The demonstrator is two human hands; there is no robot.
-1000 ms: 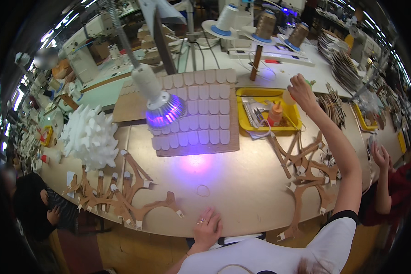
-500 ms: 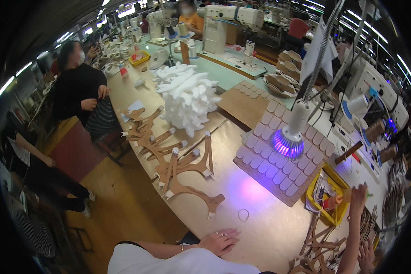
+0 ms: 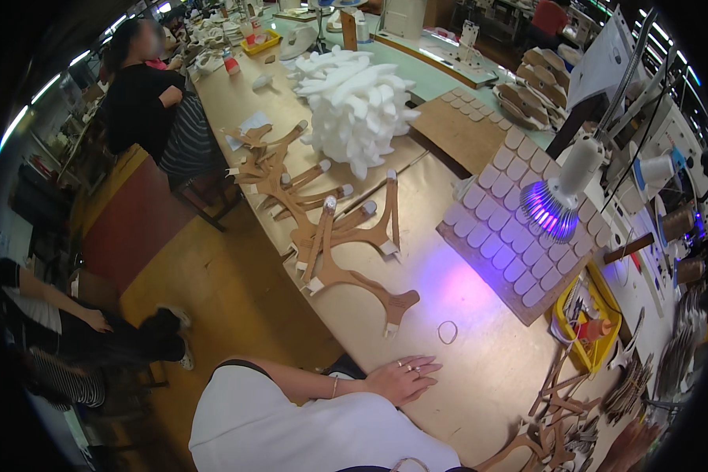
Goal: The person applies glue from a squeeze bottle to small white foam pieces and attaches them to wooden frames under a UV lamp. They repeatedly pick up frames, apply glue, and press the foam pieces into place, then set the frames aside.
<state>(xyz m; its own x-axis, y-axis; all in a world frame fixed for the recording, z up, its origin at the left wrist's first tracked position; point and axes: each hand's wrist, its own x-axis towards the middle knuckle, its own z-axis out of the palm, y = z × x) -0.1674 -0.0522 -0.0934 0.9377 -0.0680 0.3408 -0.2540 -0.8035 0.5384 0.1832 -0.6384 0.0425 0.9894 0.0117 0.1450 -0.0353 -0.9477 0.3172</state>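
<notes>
Sewing workshop clutter surrounds a glossy tan bench (image 3: 488,377). On it, the person's left hand (image 3: 405,380) rests palm down, fingers outstretched, holding nothing; a thin loop (image 3: 448,332) lies just beyond, brown strap pieces (image 3: 340,274) nearby. Whose blurred hand (image 3: 633,448) shows lower right, and the right fingers' state, cannot be told.

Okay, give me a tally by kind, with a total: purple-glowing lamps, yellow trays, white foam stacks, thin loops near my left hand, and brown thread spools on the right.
Purple-glowing lamp: 1
Yellow trays, near and far: 2
White foam stack: 1
Thin loop near your left hand: 1
Brown thread spools: 2
Total: 7
</notes>
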